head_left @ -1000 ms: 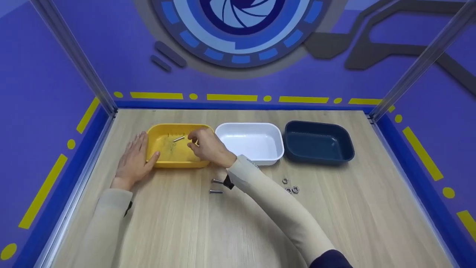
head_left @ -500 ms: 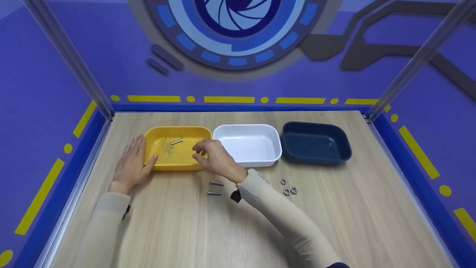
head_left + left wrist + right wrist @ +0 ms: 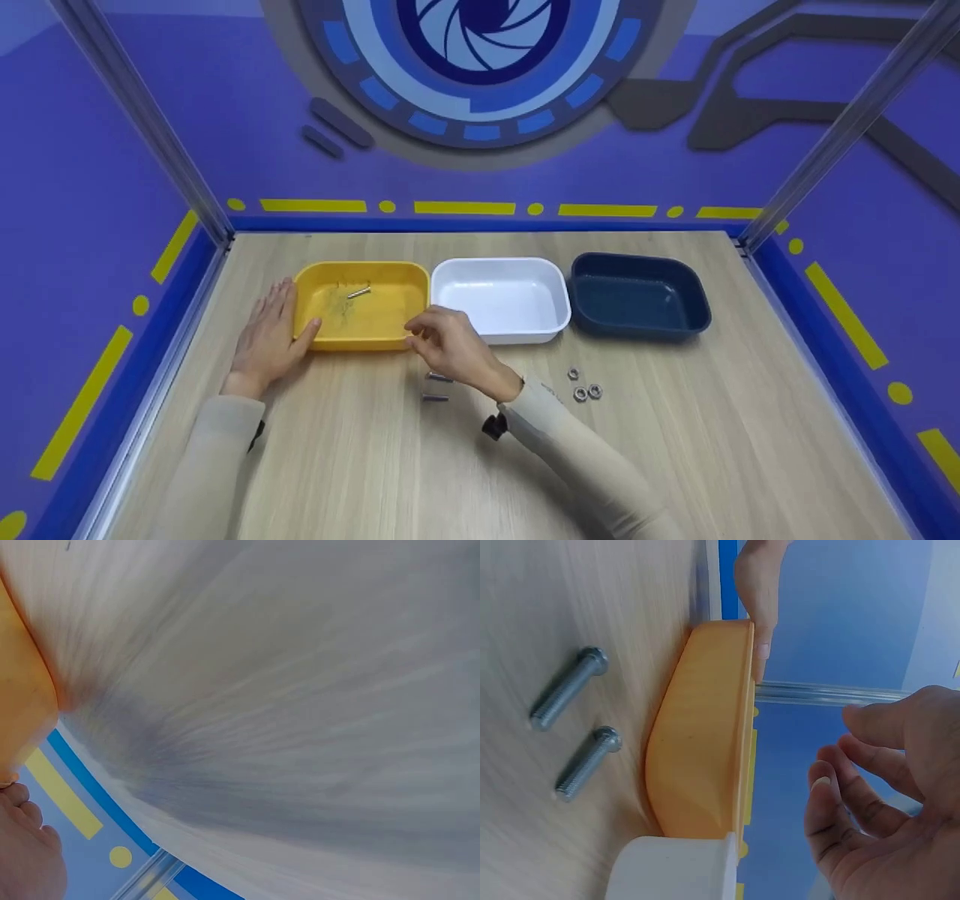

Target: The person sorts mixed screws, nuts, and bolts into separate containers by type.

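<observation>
My left hand (image 3: 266, 341) lies flat along the left side of the yellow tray (image 3: 390, 315), its fingers straight and the thumb at the front rim. One silver bolt (image 3: 359, 292) lies inside that tray. Over the tray's front right corner hovers my right hand (image 3: 463, 349), fingers loosely bent and holding nothing. Below it on the table are two bolts; the right wrist view shows an upper bolt (image 3: 570, 688) and a lower bolt (image 3: 589, 763) lying side by side. In the head view the right hand partly covers one of them.
A white tray (image 3: 501, 337) stands right of the yellow one, and a dark blue tray (image 3: 641, 326) beyond it. Three hex nuts (image 3: 580, 394) lie on the wooden table (image 3: 360, 465) in front. Purple panels (image 3: 225, 97) enclose the back and sides.
My right hand has drawn back from inside the yellow tray, moving toward the front and right, above the two bolts. The left hand stays at the tray's side.
</observation>
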Available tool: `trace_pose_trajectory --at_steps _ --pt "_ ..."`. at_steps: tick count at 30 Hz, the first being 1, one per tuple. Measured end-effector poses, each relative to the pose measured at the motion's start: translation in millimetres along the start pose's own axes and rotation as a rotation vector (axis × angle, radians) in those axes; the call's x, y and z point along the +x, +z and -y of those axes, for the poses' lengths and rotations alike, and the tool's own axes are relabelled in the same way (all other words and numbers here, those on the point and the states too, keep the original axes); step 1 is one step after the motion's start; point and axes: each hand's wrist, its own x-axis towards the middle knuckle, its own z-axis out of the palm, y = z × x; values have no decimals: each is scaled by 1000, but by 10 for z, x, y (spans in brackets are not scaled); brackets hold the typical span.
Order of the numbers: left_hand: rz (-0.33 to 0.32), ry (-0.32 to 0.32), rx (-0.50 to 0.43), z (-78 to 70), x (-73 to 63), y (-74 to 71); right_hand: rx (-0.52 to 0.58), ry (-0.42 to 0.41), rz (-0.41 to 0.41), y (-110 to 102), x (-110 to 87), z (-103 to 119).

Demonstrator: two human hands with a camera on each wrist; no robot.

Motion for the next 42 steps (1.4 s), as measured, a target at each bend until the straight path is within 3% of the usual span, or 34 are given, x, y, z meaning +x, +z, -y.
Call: trace_pose_trajectory --at_steps 21,42 --pt "22 -10 -1 13 -11 17 47 100 39 152 -632 -253" --pt "18 -13 -20 -23 -14 6 135 269 121 263 -850 -468"
